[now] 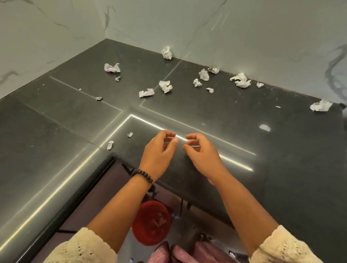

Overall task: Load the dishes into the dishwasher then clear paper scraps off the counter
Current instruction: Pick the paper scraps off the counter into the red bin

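Both hands, left hand [157,150] and right hand [202,153], hover empty over the dark desk [267,156], fingers loosely curled, pinching nothing. Paper scraps [166,86] lie scattered from ten to two o'clock; clearing seems barely begun, the next move a forward reach.

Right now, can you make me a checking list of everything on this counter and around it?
Surface: dark glossy stone counter, L-shaped, with light strips reflected in it.
Job's things: crumpled white paper scraps scattered mostly toward the back wall; two small ones lie near the inner corner. No dishes or dishwasher seen.
Clutter: tiny white specks on the counter.
Hands: left hand and right hand hover side by side above the counter, fingers loosely curled, holding nothing.
Cables: nothing seen.
Surroundings: pale marble-veined walls; round red object below the counter edge.
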